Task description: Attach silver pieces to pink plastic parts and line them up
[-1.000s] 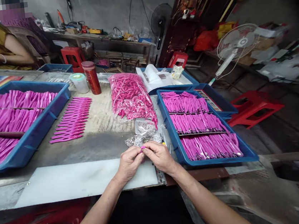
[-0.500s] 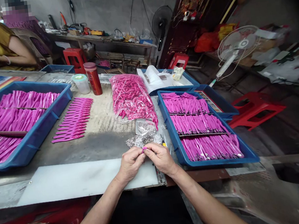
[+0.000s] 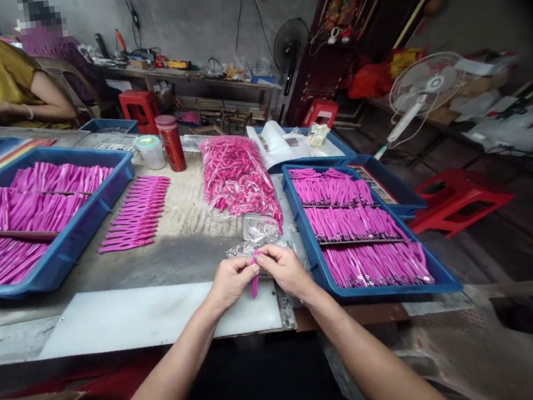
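Note:
Both of my hands meet over the front of the table, pinching one slim pink plastic piece [image 3: 256, 286]. My left hand [image 3: 230, 282] is closed on it from the left, thumb against fingertips. From the other side my right hand [image 3: 285, 271] grips its upper end. The lower end of the piece hangs down between the hands. Just behind them lies a clear bag of small shiny metal parts [image 3: 239, 249]. A white board [image 3: 140, 317] lies flat below and left of my hands. A row of similar pink pieces [image 3: 136, 213] is laid out farther left.
Blue trays stand left [image 3: 57, 265] and right [image 3: 323, 277], packed with pink pieces. A bag of pink parts [image 3: 237, 174], a red bottle [image 3: 172, 146] and a lidded tub [image 3: 150, 154] stand behind. Another person [image 3: 6, 75] sits at the far left.
The pink piece now hangs lower and shows more between my fingers; before, only a small bit was visible. Both hands stay close together. The view has shifted slightly.

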